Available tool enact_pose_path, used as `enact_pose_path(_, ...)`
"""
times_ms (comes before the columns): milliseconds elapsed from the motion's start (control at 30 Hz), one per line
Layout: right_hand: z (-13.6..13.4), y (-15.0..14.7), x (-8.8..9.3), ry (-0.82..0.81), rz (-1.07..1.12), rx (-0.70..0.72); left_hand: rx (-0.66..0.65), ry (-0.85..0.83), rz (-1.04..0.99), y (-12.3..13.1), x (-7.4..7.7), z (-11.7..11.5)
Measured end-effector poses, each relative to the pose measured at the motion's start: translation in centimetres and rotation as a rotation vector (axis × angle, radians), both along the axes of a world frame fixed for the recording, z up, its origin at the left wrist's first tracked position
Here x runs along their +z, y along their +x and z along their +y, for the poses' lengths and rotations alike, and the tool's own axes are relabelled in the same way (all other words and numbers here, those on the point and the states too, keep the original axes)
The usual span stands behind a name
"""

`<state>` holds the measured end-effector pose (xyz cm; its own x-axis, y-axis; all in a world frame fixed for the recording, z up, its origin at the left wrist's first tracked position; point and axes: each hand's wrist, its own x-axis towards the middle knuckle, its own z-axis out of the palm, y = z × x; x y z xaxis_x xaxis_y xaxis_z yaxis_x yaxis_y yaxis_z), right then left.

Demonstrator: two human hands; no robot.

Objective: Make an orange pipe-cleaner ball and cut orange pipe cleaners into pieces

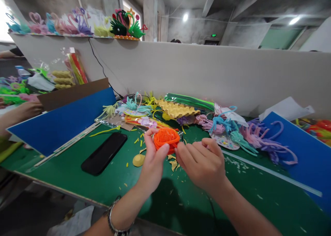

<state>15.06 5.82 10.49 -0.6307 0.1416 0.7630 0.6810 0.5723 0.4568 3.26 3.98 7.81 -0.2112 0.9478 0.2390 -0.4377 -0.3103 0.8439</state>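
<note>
We held a orange coiled rosette of fuzzy pipe cleaner [167, 138] above the green table mat [77, 180], just in front of the heap of pastel pipe-cleaner crafts [232, 129]. Our left hand [153, 160] was closed on it from below and the left, thumb and fingertips pinching its rim. Our right hand [201, 163] sat just beside it on the right, fingers curled in and the thumb up against the rosette's edge; we could not tell whether it gripped anything. Under the hands lay yellow foam scraps [172, 164] and a small round yellow foam disc [139, 160]. A black flat phone [104, 153] lay on the mat to the left, near a tilted blue board [62, 122]. Another person's hand [27, 110] rested beyond that board, well apart from ours.
</note>
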Motion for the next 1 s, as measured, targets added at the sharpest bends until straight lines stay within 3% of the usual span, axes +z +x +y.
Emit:
enact_pose_path(133, 0.13, -0.22, -0.01, -0.039, 0.018, -0.021, 0.007, -0.039, -0.030, 0.07, -0.37, 0.45)
enact_pose_path(367, -0.15, -0.26, 0.56, -0.404, 0.166, 0.081, 0.203, 0.030, 0.092, -0.36, -0.43, 0.37)
enact_pose_path(567, -0.04, -0.04, 0.50, -0.528, 0.190, 0.172, 0.173, 0.069, 0.080, -0.32, -0.54, 0.25)
enact_pose_path(867, 0.15, 0.41, 0.59, -0.568, 0.162, 0.218, 0.330, 0.227, 0.292, -0.21, -0.60, 0.22)
enact_pose_path(1000, 0.09, 0.52, 0.48, -0.507, 0.178, 0.186, 0.314, 0.272, 0.397, -0.31, -0.52, 0.14)
